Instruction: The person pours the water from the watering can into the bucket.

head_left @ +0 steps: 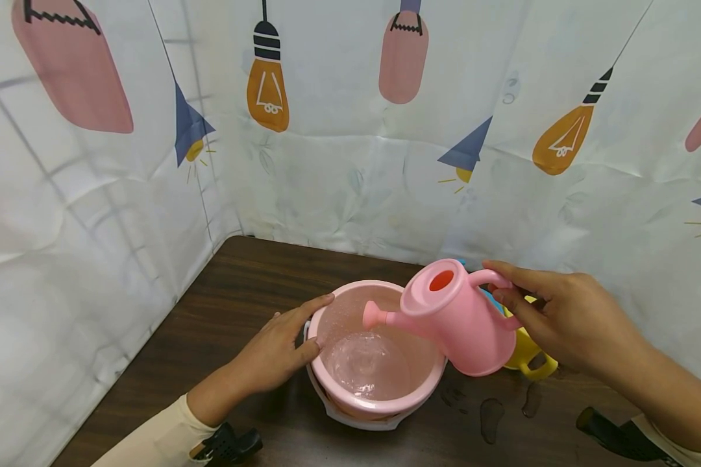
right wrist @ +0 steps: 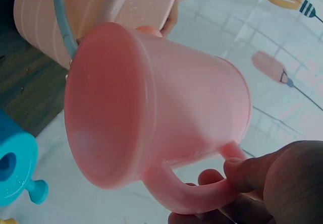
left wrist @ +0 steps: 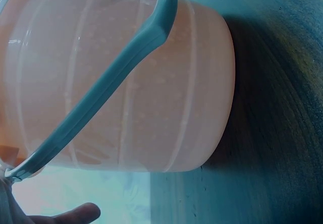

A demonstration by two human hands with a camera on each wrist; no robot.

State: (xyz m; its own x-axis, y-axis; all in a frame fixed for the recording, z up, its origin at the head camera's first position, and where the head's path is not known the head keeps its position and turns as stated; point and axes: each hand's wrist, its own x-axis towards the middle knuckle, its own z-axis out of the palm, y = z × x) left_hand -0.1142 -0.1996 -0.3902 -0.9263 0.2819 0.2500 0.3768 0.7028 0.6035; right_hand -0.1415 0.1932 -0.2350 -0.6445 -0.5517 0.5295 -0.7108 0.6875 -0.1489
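Observation:
My right hand (head_left: 566,311) grips the handle of a pink watering can (head_left: 473,331). The can tips to the left, with its spout rose (head_left: 374,316) over the inside of a pink bucket (head_left: 350,403). Water with ripples and bright glints lies at the bucket's bottom. My left hand (head_left: 283,340) rests on the bucket's left rim, thumb and forefinger stretched out over it. In the left wrist view, the light-coloured bail handle (left wrist: 108,88) hangs across the bucket's ribbed side. Seen from the right wrist, the can's base (right wrist: 106,108) faces the camera, and my fingers curl round its handle (right wrist: 186,196).
Partly behind the pink can are a yellow handled vessel (head_left: 526,350) and a blue watering can (right wrist: 15,158). Wet patches (head_left: 492,418) mark the dark wooden table (head_left: 228,292) right of the bucket. A printed white curtain (head_left: 327,194) hangs along the back and left sides.

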